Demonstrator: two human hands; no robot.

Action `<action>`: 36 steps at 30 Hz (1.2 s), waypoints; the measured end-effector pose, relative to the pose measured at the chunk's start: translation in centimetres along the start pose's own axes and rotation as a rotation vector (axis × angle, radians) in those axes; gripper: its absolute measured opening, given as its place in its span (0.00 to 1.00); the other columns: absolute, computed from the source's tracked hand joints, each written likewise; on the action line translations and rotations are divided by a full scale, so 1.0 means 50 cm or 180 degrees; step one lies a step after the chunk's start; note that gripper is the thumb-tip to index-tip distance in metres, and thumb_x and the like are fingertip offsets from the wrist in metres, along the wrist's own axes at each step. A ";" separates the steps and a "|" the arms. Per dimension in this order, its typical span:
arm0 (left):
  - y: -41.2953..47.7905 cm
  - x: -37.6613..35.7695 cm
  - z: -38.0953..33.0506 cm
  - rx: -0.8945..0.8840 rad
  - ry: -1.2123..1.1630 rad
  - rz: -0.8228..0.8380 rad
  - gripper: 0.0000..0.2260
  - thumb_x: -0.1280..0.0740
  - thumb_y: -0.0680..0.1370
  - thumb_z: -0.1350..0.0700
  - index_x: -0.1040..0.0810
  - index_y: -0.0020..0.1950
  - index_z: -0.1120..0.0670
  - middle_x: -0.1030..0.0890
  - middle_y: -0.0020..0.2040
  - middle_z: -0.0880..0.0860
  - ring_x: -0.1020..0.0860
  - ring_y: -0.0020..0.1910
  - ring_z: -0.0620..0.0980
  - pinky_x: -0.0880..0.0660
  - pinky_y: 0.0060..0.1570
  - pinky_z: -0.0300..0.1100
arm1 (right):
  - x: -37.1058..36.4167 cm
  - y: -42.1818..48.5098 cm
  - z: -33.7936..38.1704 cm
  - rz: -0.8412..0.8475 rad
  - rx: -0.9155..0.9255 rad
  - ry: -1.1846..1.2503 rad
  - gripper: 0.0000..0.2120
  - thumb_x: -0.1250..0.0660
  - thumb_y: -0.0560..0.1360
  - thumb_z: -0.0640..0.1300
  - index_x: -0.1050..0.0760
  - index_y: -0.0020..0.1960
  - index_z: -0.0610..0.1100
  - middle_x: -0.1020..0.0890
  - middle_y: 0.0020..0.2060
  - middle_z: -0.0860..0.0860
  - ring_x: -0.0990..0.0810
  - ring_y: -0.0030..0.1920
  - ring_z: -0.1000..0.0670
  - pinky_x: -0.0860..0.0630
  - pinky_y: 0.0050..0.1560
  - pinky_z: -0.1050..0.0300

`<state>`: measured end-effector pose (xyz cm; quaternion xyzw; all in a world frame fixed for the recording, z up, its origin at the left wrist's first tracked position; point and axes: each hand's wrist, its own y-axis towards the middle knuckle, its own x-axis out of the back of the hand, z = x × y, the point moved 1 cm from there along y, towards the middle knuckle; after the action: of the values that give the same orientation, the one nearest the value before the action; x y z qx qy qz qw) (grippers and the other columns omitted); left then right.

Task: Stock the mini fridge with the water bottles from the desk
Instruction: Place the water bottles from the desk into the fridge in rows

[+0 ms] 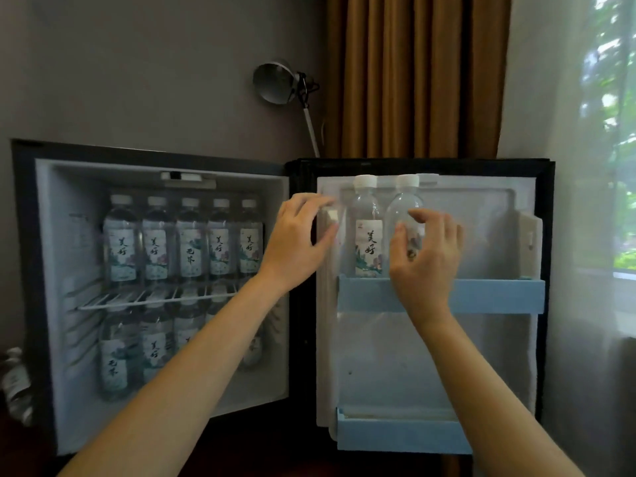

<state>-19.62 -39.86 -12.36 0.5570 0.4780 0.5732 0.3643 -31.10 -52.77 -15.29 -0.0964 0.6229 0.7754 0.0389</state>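
Note:
The mini fridge [44,304] stands open, its door [481,356] swung out to the right. Several labelled water bottles [189,249] line its upper wire rack, and more bottles [155,349] stand below. Two bottles stand in the door's upper blue shelf [499,294]: a labelled one [368,242] and a second one [404,201] to its right. My right hand [426,263] is in front of the second bottle, fingers loosely curled, not wrapped round it. By the door's inner left edge my left hand [296,239] holds nothing, its fingers relaxed.
More water bottles [13,383] lie at the far left edge beside the fridge. The door's lower blue shelf [402,435] holds no bottles. A metal lamp [275,82] and a brown curtain [413,74] are behind the fridge, with a window [619,132] at right.

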 end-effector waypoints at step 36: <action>-0.732 0.682 0.587 0.3865 0.1654 0.0960 0.06 0.36 0.78 0.54 0.23 0.53 0.47 0.29 0.52 0.45 0.25 0.48 0.46 0.26 0.53 0.45 | -0.738 -0.749 0.703 0.5719 -0.0751 -0.0194 0.32 0.37 0.74 0.46 0.44 0.74 0.38 0.49 0.73 0.34 0.48 0.72 0.34 0.43 0.71 0.41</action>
<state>1.25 6.88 -39.63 0.5675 0.7043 0.3629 -0.2239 8.19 -8.09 -36.66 0.4431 0.3786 0.5747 -0.5745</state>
